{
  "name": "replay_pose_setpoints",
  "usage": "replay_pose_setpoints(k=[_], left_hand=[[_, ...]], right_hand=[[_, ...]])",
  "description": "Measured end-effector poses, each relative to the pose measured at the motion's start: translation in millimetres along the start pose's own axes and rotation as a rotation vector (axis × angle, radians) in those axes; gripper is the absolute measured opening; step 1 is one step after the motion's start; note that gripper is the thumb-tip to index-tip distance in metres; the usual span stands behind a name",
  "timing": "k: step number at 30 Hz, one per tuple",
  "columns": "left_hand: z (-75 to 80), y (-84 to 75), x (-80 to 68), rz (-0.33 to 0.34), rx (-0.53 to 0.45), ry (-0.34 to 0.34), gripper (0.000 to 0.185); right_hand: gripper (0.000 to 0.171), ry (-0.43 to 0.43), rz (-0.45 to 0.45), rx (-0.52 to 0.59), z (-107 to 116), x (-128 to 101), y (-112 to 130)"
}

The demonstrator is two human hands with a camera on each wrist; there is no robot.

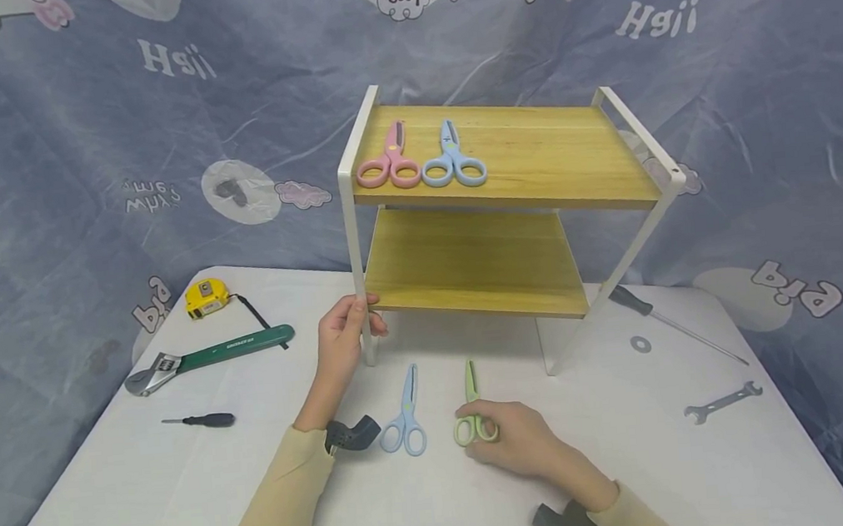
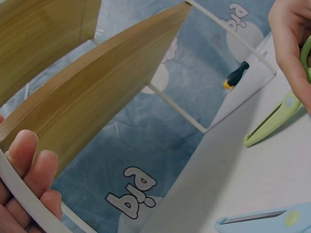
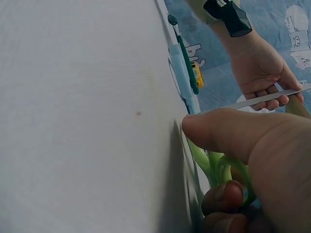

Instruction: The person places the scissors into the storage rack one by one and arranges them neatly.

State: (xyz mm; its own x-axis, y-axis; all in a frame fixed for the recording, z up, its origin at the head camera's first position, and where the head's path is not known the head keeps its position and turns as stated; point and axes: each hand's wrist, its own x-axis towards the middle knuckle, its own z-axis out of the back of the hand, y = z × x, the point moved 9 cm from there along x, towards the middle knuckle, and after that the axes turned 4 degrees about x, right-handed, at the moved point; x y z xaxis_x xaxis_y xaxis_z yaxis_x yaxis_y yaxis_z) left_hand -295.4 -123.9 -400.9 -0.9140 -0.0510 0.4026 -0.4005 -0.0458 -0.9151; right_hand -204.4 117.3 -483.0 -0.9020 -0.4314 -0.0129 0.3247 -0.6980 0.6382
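Observation:
My left hand (image 1: 342, 330) grips the left front white post of a two-tier wooden shelf (image 1: 482, 266), its fingers curled around the metal. In the left wrist view those fingers (image 2: 39, 174) lie against the post beside the lower board. My right hand (image 1: 515, 438) holds green scissors (image 1: 471, 384) by their loop handles, blades pointing towards the shelf; whether they touch the table cannot be told. Left of them, blue scissors (image 1: 409, 414) lie on the white table. On the upper board are pink scissors (image 1: 393, 158) and another blue pair (image 1: 451, 157), side by side.
On the left lie a yellow tape measure (image 1: 206, 297), a green-handled adjustable wrench (image 1: 233, 349) and a small screwdriver (image 1: 209, 420). To the right are a long screwdriver (image 1: 631, 301), a washer (image 1: 640, 345) and an open-end wrench (image 1: 723, 403). A patterned blue cloth (image 1: 70, 202) hangs behind.

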Motion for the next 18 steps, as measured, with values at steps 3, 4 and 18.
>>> replay_pose_setpoints(k=[3, 4, 18], left_hand=[[-0.2, -0.2, 0.4, -0.001, 0.004, 0.002, 0.030], [-0.4, 0.0, 0.6, 0.000, 0.006, 0.004, 0.030], [0.0, 1.3, -0.1, 0.006, 0.002, 0.003, 0.031]], right_hand=[[0.043, -0.005, 0.001, 0.001, 0.0, 0.0, 0.3], [0.043, -0.007, 0.002, 0.001, -0.1, 0.0, 0.3], [0.044, -0.031, 0.017, -0.062, -0.6, 0.1, 3.3]])
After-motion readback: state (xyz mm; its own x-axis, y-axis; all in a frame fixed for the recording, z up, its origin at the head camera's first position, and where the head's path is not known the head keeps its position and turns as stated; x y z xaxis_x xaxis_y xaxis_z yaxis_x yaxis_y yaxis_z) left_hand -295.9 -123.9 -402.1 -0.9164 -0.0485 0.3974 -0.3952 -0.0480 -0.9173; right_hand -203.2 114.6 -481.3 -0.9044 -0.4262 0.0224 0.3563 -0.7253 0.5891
